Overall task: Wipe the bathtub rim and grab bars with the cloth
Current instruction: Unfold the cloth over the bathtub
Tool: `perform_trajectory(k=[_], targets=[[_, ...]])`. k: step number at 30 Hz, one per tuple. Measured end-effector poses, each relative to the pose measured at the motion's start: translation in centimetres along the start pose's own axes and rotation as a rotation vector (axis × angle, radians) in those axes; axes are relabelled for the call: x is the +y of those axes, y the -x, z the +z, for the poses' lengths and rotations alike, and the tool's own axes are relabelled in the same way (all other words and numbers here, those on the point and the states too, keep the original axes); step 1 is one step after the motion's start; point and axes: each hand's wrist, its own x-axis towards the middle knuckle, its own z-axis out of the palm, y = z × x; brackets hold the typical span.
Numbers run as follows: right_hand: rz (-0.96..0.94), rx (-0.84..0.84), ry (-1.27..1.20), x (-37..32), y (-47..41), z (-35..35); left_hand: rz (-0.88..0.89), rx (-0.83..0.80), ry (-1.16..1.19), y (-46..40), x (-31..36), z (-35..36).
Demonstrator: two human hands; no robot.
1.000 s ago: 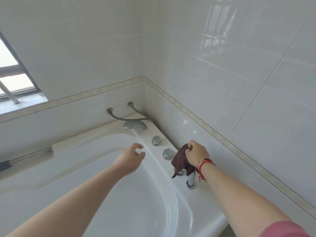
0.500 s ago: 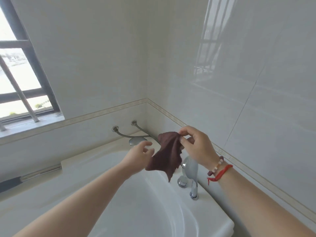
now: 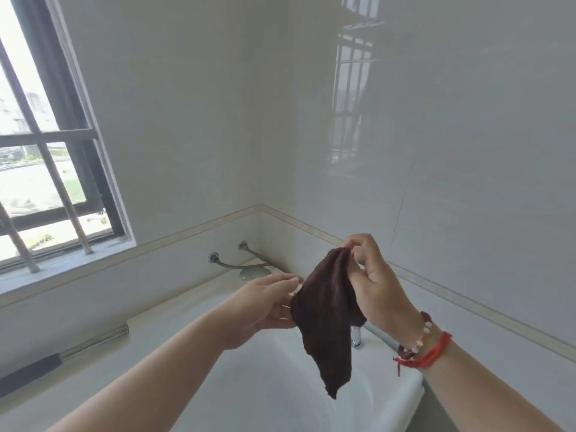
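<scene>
- Cloth (image 3: 327,316), dark brown, hangs in the air above the white bathtub (image 3: 265,378), its lowest corner pointing down over the basin.
- The right hand (image 3: 378,286) pinches the cloth's top corner between thumb and fingertips, the other fingers curled; a bead bracelet (image 3: 416,341) and a red string (image 3: 427,357) circle that wrist.
- The left hand (image 3: 268,302) holds the cloth's left edge, fingers stretched nearly straight toward the fabric with the thumb underneath.
- A chrome tap (image 3: 357,336) stands on the tub's rim (image 3: 408,388) just behind the cloth, partly hidden by it.
- Two curved metal bars (image 3: 237,263) run from the tiled wall (image 3: 467,151) down to the far corner of the rim.
- Another bar (image 3: 62,357), metal with a dark grip, lies along the left side of the tub below the barred window (image 3: 46,169).
</scene>
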Motion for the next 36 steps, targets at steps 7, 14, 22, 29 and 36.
perform_trajectory(k=[7, 14, 22, 29, 36], targets=[[0.219, 0.135, -0.135, -2.4, 5.0, -0.6, 0.006, -0.093, 0.139, 4.9, -0.6, 0.6], [0.417, 0.169, -0.2, -2.0, 8.3, -2.7, -0.003, 0.068, -0.176, 7.3, -0.5, 2.5], [0.439, 0.15, -0.217, -2.0, 10.7, -5.4, 0.016, 0.225, -0.185, 8.5, -1.0, 4.1], [0.38, 0.197, -0.124, -2.5, 13.9, -8.1, 0.032, 0.22, -0.227, 10.0, -1.1, 7.2], [0.323, 0.147, 0.039, -2.5, 16.5, -8.7, 0.021, 0.276, -0.605, 12.3, -2.7, 9.7]])
